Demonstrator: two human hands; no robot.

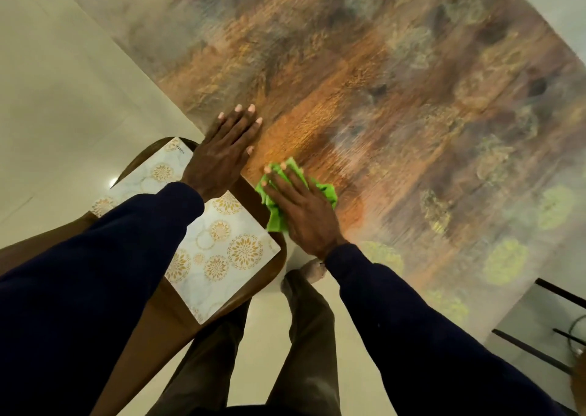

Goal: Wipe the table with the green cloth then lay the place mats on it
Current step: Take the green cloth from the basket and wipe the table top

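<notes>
1. Found place mats [218, 257] on the chair [152, 336] beside the counter [396, 105]; judged light, bendy, liftable by an edge.
2. Rested left hand [222, 152] flat, fingers straight, on counter.
3. Pressed soft, crumpled green cloth [277, 217] onto counter under flat right hand [301, 203].

The patterned table [380, 98] carries a crumpled green cloth [275, 217] near its edge.

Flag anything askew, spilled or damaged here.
Nothing stands out. The right hand presses the green cloth on the table, the left hand rests flat beside it, and the place mats lie flat on the chair. No spill or damage visible.
</notes>
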